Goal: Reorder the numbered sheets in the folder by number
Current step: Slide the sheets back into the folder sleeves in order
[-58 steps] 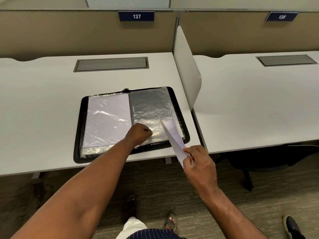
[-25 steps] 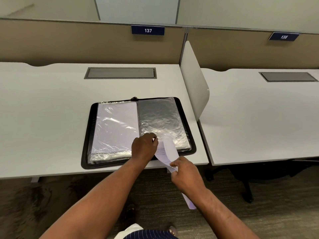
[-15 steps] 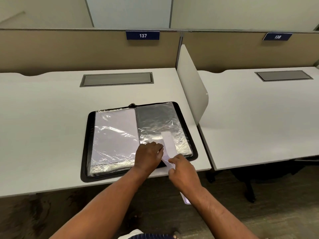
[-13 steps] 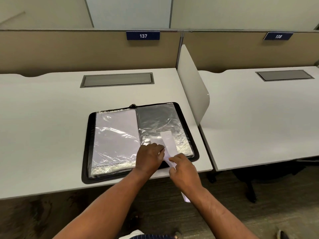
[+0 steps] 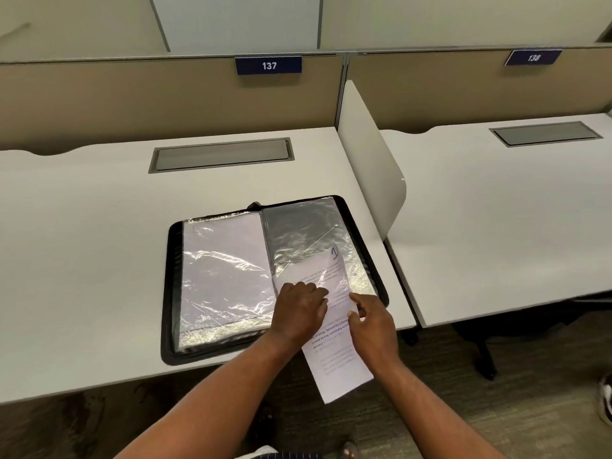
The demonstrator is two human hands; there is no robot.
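Observation:
A black zip folder (image 5: 172, 286) lies open on the white desk, with clear plastic sleeves on both sides. The left sleeve (image 5: 222, 273) holds a white sheet. The right sleeve (image 5: 304, 233) looks dark and empty at its top. A printed sheet marked "1" (image 5: 334, 356) sits partly inside the right sleeve, its lower half hanging past the desk edge. My left hand (image 5: 299, 309) pinches the sleeve's lower edge. My right hand (image 5: 371, 323) grips the sheet at its right side.
The white desk (image 5: 82, 243) has a grey cable hatch (image 5: 222, 155) at the back. A white divider panel (image 5: 367, 154) stands just right of the folder, with a second desk (image 5: 496, 210) beyond it. A chair base (image 5: 483, 352) sits under that desk. Carpet lies below.
The sheet has slid farther up into the right sleeve and now lies flatter, showing its number. My right hand moved up with it; my left hand kept its hold on the sleeve edge.

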